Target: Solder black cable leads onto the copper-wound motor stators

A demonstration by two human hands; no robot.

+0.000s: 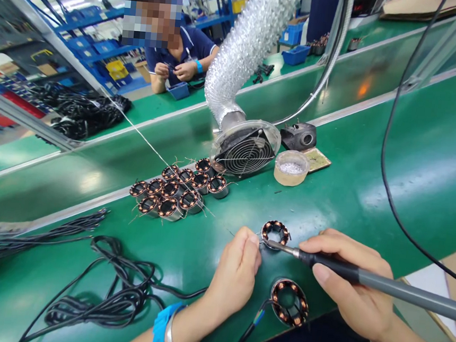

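My right hand [352,283] is wrapped round a soldering iron [335,268], its tip pointing left at the near rim of a copper-wound motor stator [276,235]. Whether the tip touches cannot be made out. Just left of that stator, my left hand [237,270] is closed in a pinch on a thin wire [260,241], much of it hidden by the fingers. Closer to me lies a second stator [290,302] with a black cable [252,330] joined to it, coloured leads showing at the cable's end.
Several stators [169,207] stand grouped at the back left, by a round fan intake [249,154] on a silver duct [244,50]. A tub [291,168] sits right of it. Coiled black cables [117,289] lie left. Across the bench sits another person [178,55].
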